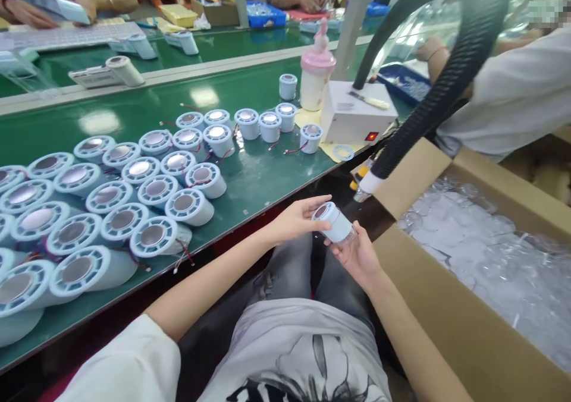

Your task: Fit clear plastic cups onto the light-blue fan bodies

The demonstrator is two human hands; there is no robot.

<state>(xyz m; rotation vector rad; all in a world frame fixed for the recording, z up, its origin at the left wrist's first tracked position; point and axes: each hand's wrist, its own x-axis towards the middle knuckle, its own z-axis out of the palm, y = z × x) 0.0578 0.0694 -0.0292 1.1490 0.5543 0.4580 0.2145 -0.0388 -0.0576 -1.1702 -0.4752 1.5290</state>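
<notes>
Above the lap (289,268) we find the left hand (297,220) and right hand (360,260) both clamped on one blue cylinder (338,225), a hose nozzle (370,182) near it, then more cylinders (157,190) on the green table (263,179), and a white unit (345,119) beside a pink-lidded cup (314,87).

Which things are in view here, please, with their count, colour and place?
Bench: one, green, across the left and middle
Held part: one, light blue, centre, before the bench edge
Similar parts: about thirty, light blue, on the bench
Box: one, white, at the bench's right end
Cup: one, pink-lidded, beside the box
Hose: one, dark, arching above the box
Carton: one, brown, right
Plastic pieces: uncountable, clear, inside the carton
Other people: at least three, background and right
Left hand, right hand: one each, bare, on the held part
</notes>
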